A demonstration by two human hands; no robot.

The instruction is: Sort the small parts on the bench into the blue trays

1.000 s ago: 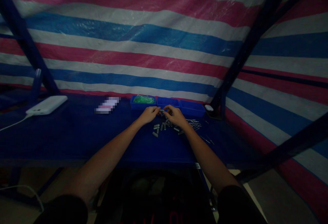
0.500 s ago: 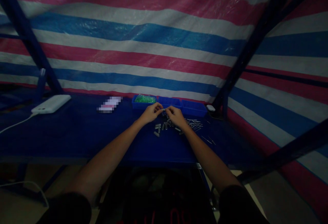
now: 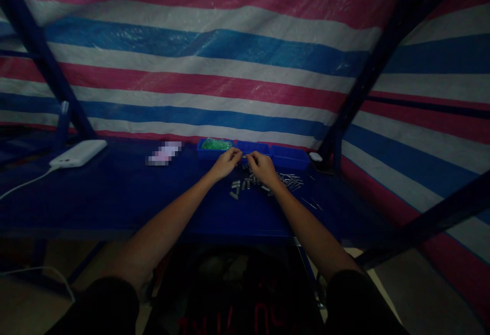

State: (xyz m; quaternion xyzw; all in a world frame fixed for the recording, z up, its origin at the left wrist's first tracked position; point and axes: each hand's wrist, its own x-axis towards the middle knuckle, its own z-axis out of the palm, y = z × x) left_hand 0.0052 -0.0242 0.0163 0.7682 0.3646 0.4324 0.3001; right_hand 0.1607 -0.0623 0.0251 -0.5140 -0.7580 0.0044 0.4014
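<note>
My left hand (image 3: pixel 225 163) and my right hand (image 3: pixel 261 165) meet over the table, fingertips pinched nearly together. Between them is a small light piece (image 3: pixel 244 157), too small and dim to name. Just below, several short grey cylinders (image 3: pixel 235 184) lie loose, and more are partly hidden by my right hand. A spread of thin metal pins (image 3: pixel 291 181) lies to the right of my right wrist. Behind my left hand stands a blue bin with green bagged pieces (image 3: pixel 215 144).
Two more blue bins (image 3: pixel 290 155) stand along the back of the blue table (image 3: pixel 161 207). A white power bank (image 3: pixel 78 153) with a cable lies left, near a blurred-out flat item (image 3: pixel 164 153). A small white case (image 3: pixel 315 157) sits right. Blue frame posts (image 3: pixel 356 90) and striped sheeting surround the table.
Both hands have risen slightly in the view, still pinched together at the fingertips. The loose cylinders and pins lie as before; the camera has shifted a little.
</note>
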